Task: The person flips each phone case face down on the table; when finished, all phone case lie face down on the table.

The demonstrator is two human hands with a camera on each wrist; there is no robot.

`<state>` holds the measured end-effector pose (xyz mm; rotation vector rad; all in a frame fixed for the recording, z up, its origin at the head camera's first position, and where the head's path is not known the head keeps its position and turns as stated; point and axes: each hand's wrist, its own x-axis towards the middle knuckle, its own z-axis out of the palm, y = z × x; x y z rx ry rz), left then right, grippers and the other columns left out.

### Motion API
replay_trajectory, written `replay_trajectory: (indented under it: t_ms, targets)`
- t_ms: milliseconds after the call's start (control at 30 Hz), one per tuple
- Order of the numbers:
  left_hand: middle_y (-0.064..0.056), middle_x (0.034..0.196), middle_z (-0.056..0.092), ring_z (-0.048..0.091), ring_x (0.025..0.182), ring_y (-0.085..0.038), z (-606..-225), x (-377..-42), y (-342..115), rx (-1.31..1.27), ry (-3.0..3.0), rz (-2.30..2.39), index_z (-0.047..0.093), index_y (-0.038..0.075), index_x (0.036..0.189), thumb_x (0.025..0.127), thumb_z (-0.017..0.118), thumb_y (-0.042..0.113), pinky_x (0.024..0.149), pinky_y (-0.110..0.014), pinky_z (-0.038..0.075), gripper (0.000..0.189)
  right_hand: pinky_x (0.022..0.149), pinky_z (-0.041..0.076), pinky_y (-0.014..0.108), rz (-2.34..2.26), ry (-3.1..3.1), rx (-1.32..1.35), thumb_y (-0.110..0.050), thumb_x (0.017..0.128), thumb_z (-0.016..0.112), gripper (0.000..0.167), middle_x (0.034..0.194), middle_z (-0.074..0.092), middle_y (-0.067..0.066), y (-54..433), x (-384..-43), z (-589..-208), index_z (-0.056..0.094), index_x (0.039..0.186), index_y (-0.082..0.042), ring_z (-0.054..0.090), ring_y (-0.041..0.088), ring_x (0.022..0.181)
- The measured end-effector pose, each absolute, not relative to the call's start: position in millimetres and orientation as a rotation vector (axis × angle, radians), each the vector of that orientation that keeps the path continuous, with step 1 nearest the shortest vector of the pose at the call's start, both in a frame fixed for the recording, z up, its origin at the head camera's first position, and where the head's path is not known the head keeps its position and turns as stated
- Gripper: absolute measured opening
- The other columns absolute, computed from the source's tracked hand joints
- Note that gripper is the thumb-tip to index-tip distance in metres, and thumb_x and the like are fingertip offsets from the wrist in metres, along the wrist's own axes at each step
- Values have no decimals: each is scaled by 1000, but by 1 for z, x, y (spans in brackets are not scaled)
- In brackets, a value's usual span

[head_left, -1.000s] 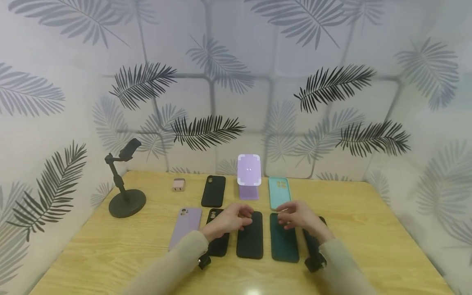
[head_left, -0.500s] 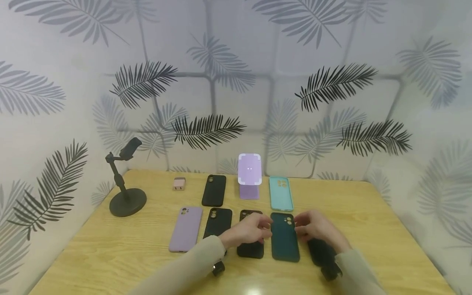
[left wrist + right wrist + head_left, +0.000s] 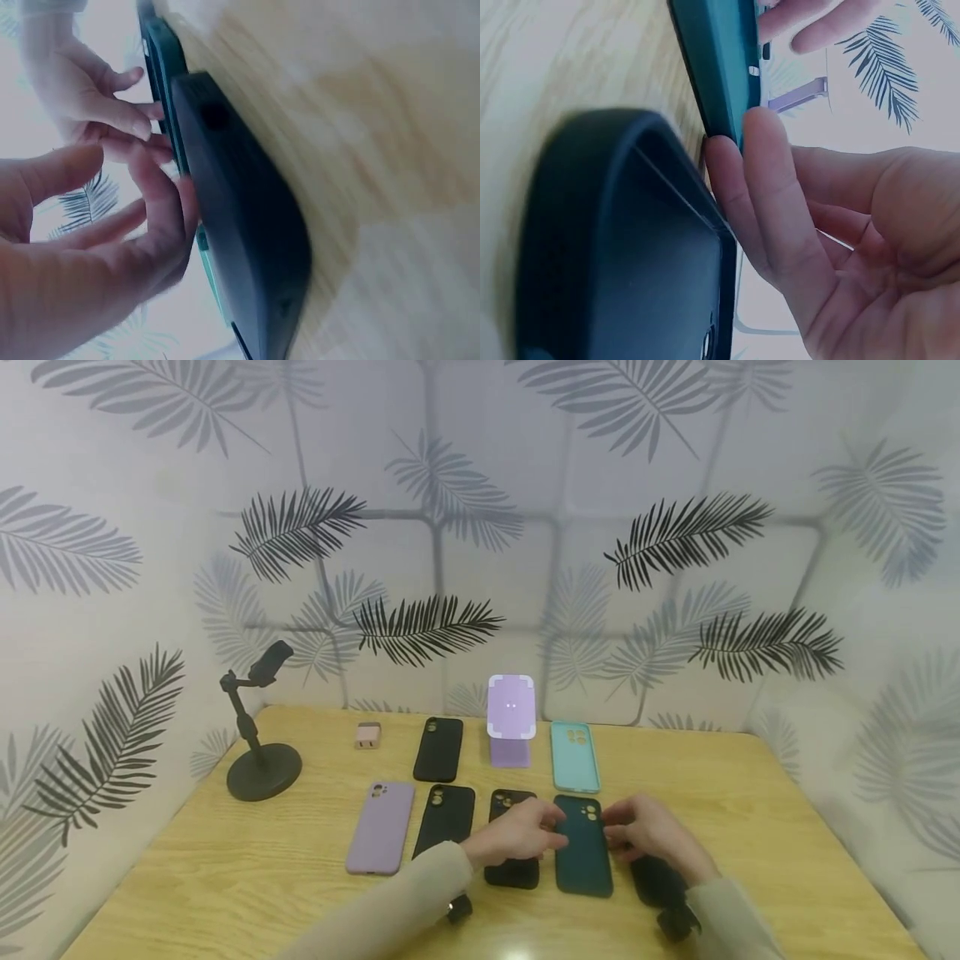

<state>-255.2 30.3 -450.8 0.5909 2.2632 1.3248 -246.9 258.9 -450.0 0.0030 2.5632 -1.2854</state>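
A dark green phone case (image 3: 585, 860) lies on the table between my two hands. My left hand (image 3: 517, 833) hovers over a black phone case (image 3: 512, 872), its fingertips at the green case's left edge. On the other side, my right hand (image 3: 652, 831) has its fingertips against the green case's right edge, as the right wrist view shows with the green case (image 3: 718, 67). Beneath my right wrist lies another black case (image 3: 656, 881), its hollow side up in the right wrist view. Whether the left fingertips touch the green case I cannot tell.
Further left lie a black case (image 3: 450, 814) and a lilac case (image 3: 381, 831). Behind are a black case (image 3: 438, 750), a purple stand (image 3: 512, 710), a turquoise case (image 3: 576, 758), a pink charger (image 3: 367, 736) and a black phone holder (image 3: 262, 770). A patterned wall backs the table.
Both hands have moved right, the left from above the black case to the green case's left edge, the right from over the green case to its right edge. The cases have hardly moved.
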Motion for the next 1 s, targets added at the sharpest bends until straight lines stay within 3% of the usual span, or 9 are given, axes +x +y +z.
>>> replay_trajectory:
  t_ms: [233,433,767,1000]
  targets:
    - [-20,126,60,64,99,-22,-454,-253,31,567,2246,1433,58,-2,129,92,66,11,75,-35,58,40,61,61,35,-1273,2594,-1,0,93,61,26,94,73,18,259,-247,-453,65,116,11,69,20,76]
    - [-21,127,61,68,95,-26,-453,-253,30,530,2202,1493,55,-6,131,92,66,7,82,-40,58,43,59,60,34,-1286,2592,11,-3,93,63,23,85,73,12,259,-248,-456,69,112,8,68,19,72]
    - [-18,129,60,67,101,-27,-456,-255,28,504,2218,1521,54,-5,134,90,68,5,92,-44,55,47,62,61,35,-1309,2565,13,-8,93,66,25,90,74,14,256,-247,-456,69,112,7,71,21,76]
    - [-14,122,59,63,98,-21,-455,-257,29,497,2219,1583,53,1,135,88,71,6,88,-40,56,51,63,61,37,-1421,2481,-24,-23,98,61,33,100,73,17,256,-246,-458,68,114,5,73,22,78]
